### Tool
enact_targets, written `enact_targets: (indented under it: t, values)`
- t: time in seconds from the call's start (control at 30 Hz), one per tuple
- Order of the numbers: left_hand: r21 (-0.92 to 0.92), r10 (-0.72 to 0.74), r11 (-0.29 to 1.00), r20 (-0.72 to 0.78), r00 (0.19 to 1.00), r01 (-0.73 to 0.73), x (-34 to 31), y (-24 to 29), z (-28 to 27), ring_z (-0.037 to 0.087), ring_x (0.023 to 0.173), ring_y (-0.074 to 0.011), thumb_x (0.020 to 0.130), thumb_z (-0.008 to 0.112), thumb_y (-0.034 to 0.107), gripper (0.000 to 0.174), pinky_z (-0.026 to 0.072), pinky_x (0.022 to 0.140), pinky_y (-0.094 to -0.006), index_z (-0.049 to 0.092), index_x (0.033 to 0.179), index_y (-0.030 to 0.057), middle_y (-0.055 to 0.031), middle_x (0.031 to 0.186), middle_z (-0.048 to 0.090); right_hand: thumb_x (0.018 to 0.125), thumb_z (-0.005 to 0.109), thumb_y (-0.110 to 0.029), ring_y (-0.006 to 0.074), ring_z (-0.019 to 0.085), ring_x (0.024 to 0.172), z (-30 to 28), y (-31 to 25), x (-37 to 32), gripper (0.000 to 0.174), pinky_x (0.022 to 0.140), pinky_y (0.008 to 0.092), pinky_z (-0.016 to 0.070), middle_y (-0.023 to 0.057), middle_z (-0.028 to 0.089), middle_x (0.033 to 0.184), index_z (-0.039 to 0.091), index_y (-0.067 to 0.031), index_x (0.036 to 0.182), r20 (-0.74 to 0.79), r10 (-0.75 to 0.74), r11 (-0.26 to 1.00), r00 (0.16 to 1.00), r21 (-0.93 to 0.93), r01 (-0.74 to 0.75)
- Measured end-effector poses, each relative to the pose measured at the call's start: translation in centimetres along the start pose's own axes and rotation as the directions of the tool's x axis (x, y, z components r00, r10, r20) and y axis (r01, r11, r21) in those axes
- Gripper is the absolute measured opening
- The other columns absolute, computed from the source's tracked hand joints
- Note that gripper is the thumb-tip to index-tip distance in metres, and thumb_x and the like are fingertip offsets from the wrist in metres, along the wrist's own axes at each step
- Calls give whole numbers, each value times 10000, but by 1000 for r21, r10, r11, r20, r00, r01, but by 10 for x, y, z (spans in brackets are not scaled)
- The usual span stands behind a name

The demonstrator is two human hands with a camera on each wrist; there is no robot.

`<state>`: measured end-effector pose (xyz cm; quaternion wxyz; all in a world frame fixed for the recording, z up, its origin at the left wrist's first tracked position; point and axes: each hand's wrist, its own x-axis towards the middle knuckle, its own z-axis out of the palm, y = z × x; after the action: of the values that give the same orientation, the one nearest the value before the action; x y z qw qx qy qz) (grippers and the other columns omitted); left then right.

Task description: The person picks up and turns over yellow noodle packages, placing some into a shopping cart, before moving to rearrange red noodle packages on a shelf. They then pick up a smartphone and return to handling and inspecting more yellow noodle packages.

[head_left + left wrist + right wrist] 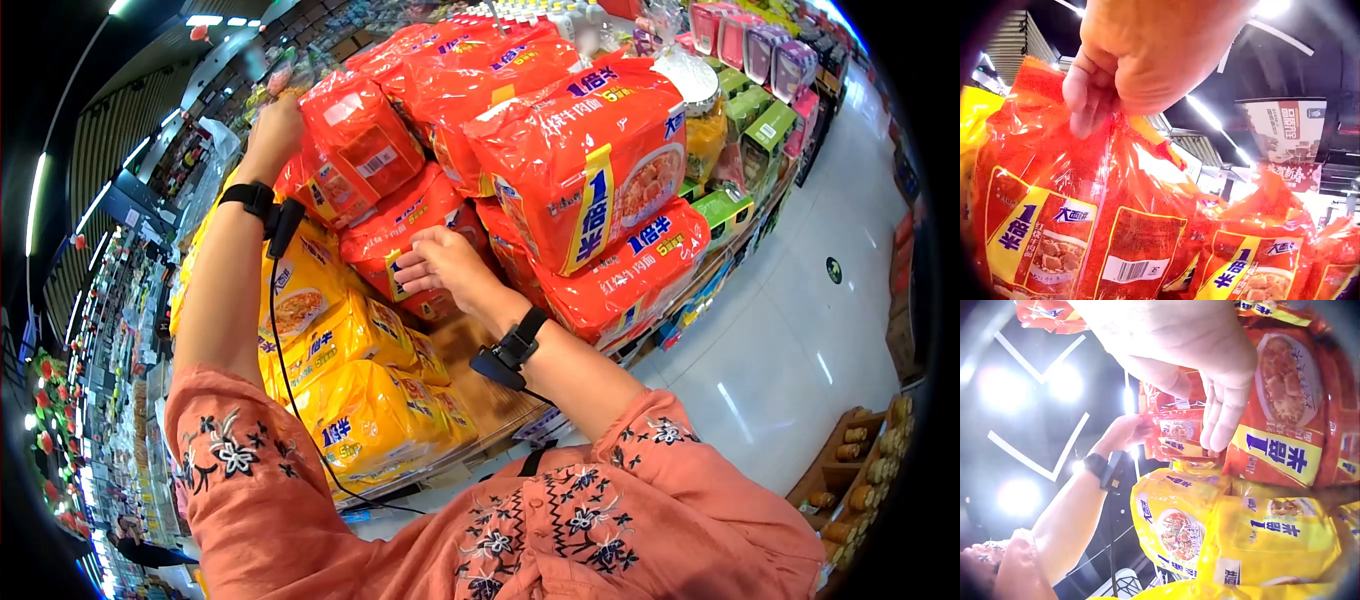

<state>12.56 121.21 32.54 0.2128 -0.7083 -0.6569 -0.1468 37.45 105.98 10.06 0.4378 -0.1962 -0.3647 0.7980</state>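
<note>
– Where is there room to move?

– On the right, the pale floor (800, 340) of the aisle lies open alongside the display. In front of the person a bare strip of wooden shelf (478, 385) shows between the yellow packs (345, 345) on the left and the red heap on the right. Its front edge runs just above the person's right sleeve.

– And the hands?

– The left hand (272, 128) is up at the far left edge of the heap. Its fingers are curled over and pinch the top seam of a red pack (362, 140), which stands tilted on the pile above the yellow ones. The right hand (447, 268) is slack, fingers straight and loose, holding nothing. Its fingertips lie against a lower red pack (405, 235) under the held one.

– What crowds them?

– A big red pack (590, 150) juts out just right of the right hand, stacked on another.

– What is in the packs?

– Each is a clear film bag. Smaller red packets and a barcode label show through the held one. The yellow bags carry a bowl picture, and their insides cannot be made out. Green boxes (765, 125) stand further along the shelf
</note>
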Motion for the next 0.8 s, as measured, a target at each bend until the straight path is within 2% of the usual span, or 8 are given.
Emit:
enact_targets:
  t: [0.17,0.23,0.3,0.4,0.5,0.63,0.67,0.8]
  values:
    - [-6,64,998,-185,981,-66,-4,9,-62,671,885,-431,982,468,218,246,530,763,-491,615,1092,53,-236,957,692,1019,473,-302,306,695,856,-1,3,9,374,706,406,602,205,625,1022,456,32,1185,-9,-45,993,999,112,46]
    - [-134,103,983,-170,980,-127,0,5,-89,696,800,-350,1013,470,234,237,544,704,-414,612,1100,65,-196,914,704,1027,470,-366,317,689,867,2,1,14,441,717,419,600,213,614,1029,448,42,1194,-12,-48,980,999,192,50]
    - [-347,83,928,-155,984,-133,-5,7,-109,612,688,-101,1044,475,156,171,518,600,-260,613,1126,96,-16,817,633,1016,459,-474,331,677,901,3,-2,23,566,730,431,596,221,603,1030,436,57,1211,22,-91,963,996,257,83]
    - [-567,124,810,-82,989,-149,2,-6,-132,613,843,-89,1040,494,118,155,534,781,-241,605,1141,79,7,944,632,981,464,-602,328,667,992,10,-17,30,653,840,450,569,231,632,1080,505,14,1194,23,-121,934,992,340,106]
    - [-473,443,756,-140,885,-453,-4,-12,-140,594,977,-98,1035,511,135,162,512,901,-249,599,1156,72,-7,1052,613,932,468,-693,334,659,1009,24,-38,33,772,882,458,557,236,626,1102,484,18,1233,110,-197,876,974,465,125]
    - [-751,405,623,71,911,-219,-15,-4,-131,592,1074,-132,1038,509,160,189,505,956,-273,600,1174,65,-47,1153,607,907,510,-703,279,634,1067,51,-58,30,816,917,426,533,184,623,1180,441,-27,1358,104,-241,918,965,346,192]
    - [-820,390,559,127,912,-125,-20,-2,-129,599,1104,-145,1042,508,200,238,505,965,-282,606,1202,54,-60,1184,622,894,593,-657,217,622,1043,50,-51,37,737,849,409,547,95,629,1180,480,-97,1360,166,-265,920,950,337,197]
    - [-715,271,694,369,889,86,-31,16,-141,591,1161,-156,1035,516,272,317,504,962,-285,616,1258,71,-64,1213,634,930,678,-434,176,593,1103,50,-25,50,591,909,394,503,73,624,1200,488,-50,1336,115,-241,936,964,291,199]
